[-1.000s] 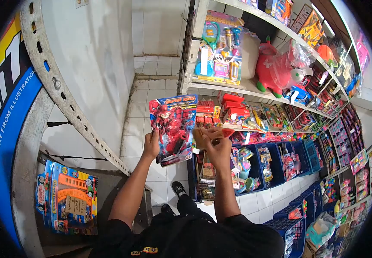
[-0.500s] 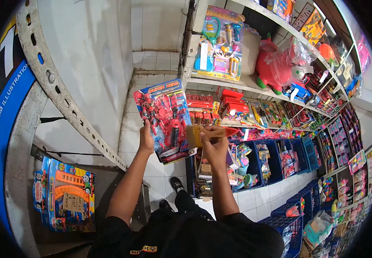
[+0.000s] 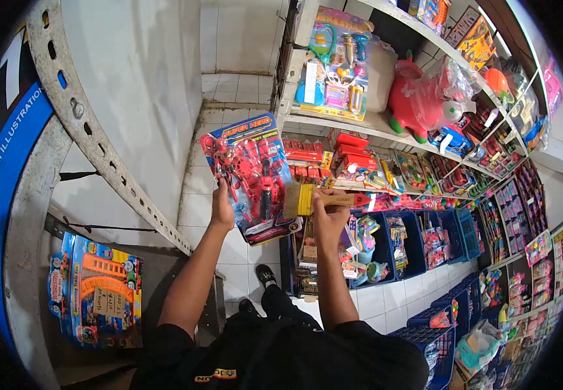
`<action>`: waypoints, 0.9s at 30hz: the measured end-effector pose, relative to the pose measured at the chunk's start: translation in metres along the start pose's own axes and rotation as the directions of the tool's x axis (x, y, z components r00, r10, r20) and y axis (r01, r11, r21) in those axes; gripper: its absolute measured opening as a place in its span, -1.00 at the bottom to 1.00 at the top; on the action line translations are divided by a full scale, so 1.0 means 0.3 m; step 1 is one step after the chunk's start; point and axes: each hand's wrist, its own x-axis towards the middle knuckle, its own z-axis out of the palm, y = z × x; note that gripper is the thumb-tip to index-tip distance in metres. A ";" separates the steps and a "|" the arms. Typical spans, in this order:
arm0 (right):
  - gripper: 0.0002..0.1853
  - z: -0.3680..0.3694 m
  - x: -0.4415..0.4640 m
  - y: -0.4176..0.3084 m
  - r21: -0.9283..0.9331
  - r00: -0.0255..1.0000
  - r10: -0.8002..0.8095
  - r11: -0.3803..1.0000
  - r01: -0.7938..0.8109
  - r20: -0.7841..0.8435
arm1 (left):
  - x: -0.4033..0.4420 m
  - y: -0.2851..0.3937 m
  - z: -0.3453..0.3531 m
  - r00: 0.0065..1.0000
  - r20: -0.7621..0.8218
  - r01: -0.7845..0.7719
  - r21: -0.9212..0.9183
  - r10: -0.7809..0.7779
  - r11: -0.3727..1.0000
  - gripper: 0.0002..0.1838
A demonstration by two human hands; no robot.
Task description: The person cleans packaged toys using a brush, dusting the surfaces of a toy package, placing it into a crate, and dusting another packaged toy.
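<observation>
My left hand (image 3: 222,209) grips the left edge of a toy blister pack (image 3: 250,185), a blue card printed "Super Hero" with red figure pieces under clear plastic. The pack is held upright in front of me, tilted slightly. In my right hand (image 3: 329,216) is a flat paintbrush (image 3: 305,199) with a wooden handle, a yellow band and pale brown bristles. Its bristles lie at the pack's right edge, over or against the plastic; exact contact is hard to see. The handle's reddish end points right.
A metal shelf (image 3: 379,132) at right carries a toy doctor set (image 3: 335,71) and a red inflatable animal (image 3: 418,97). Blue baskets (image 3: 406,250) with toys stand below. On the left are a boxed train set (image 3: 103,292) and a slotted metal post (image 3: 93,130).
The paintbrush has turned in my right hand, so more of its yellow band shows, and it sits slightly further right. The pack has shifted slightly upward in view, still in my left hand.
</observation>
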 end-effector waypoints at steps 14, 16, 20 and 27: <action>-0.76 0.006 -0.031 -0.023 -0.030 0.994 0.005 1.000 -0.001 0.112 | 0.024 -0.056 -0.039 0.998 -0.037 -0.053 0.148 0.059 0.988 -0.40; -0.77 0.021 -0.024 -0.030 -0.010 0.997 -0.014 1.000 0.015 0.081 | 0.014 -0.042 -0.033 0.997 -0.006 -0.078 0.203 0.081 0.976 -0.41; -0.77 0.002 -0.022 0.012 -0.208 0.987 -0.038 0.976 0.070 0.156 | 0.008 -0.038 -0.043 0.989 0.030 -0.146 0.361 0.145 0.921 -0.46; -0.78 -0.034 -0.036 0.029 -0.241 0.956 0.113 0.970 -0.047 0.271 | 0.000 -0.033 -0.059 0.992 -0.002 -0.115 0.421 0.128 0.900 -0.42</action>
